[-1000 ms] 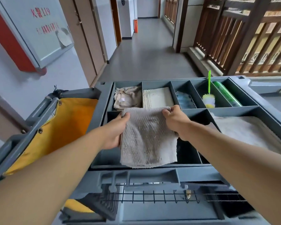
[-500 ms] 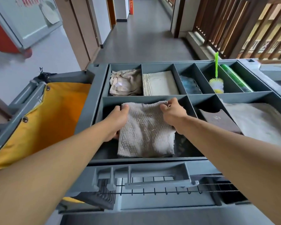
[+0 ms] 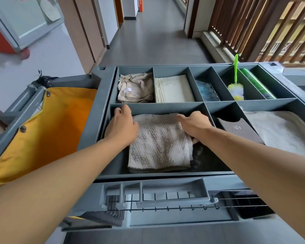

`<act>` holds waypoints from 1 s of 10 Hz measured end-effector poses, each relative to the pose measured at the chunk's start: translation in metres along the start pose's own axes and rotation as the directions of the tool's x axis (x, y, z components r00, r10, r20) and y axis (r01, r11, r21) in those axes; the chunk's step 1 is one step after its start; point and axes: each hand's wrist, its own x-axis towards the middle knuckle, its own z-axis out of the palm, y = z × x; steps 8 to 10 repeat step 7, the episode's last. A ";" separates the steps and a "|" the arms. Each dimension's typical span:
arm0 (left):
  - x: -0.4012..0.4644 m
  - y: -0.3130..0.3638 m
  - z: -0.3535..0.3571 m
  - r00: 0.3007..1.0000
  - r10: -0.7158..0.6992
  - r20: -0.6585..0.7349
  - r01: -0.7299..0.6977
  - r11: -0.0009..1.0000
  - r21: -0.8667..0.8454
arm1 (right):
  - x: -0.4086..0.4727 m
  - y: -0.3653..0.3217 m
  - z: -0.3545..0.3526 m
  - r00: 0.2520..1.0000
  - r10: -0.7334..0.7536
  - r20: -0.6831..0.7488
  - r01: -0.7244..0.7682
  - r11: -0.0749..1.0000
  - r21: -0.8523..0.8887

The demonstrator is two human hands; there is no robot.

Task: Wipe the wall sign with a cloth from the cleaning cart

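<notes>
While both hands lie flat on the cloth (image 3: 159,141) in the cart (image 3: 102,95), left hand (image 3: 122,125) and right hand (image 3: 194,123) spread, the sign (image 3: 23,22) shows red writing too cropped to read.

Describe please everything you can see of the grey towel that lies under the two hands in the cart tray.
The grey towel is a pale grey-beige terry cloth with a nubbly, looped surface, folded into a rough rectangle of several layers. It lies flat in the large front-left compartment of the cart tray, on something dark. The left hand rests on its left edge with fingers spread; the right hand presses its upper right corner. Its near edge looks slightly frayed.
</notes>
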 end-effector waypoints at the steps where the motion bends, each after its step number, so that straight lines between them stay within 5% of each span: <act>1: -0.010 -0.001 0.001 0.975 0.221 0.017 -0.221 0.971 0.086 | -0.008 -0.002 -0.006 0.994 -0.012 0.107 0.010 1.000 0.018; 2: -0.018 -0.001 0.008 0.914 0.258 0.312 -0.314 0.939 0.143 | -0.016 -0.004 -0.012 0.965 -0.011 0.263 0.020 0.999 -0.031; 3: -0.022 -0.001 0.017 0.881 0.201 0.429 -0.308 0.931 0.196 | -0.022 -0.004 -0.013 0.953 -0.003 0.302 0.040 0.992 -0.116; 4: -0.025 0.002 0.020 0.883 0.183 0.432 -0.301 0.928 0.222 | -0.027 -0.002 -0.014 0.968 -0.017 0.252 0.069 0.978 -0.197; 5: -0.032 0.002 0.017 0.889 0.198 0.412 -0.306 0.927 0.215 | -0.035 -0.001 -0.014 0.978 -0.154 0.141 0.200 0.883 -0.426; 6: -0.034 0.001 0.012 0.872 0.213 0.442 -0.334 0.918 0.216 | -0.038 -0.002 -0.017 0.909 -0.403 0.107 0.394 0.744 -0.540; 10: -0.037 0.001 0.008 0.880 0.191 0.434 -0.288 0.942 0.170 | -0.038 -0.003 -0.018 0.870 -0.477 0.124 0.468 0.721 -0.511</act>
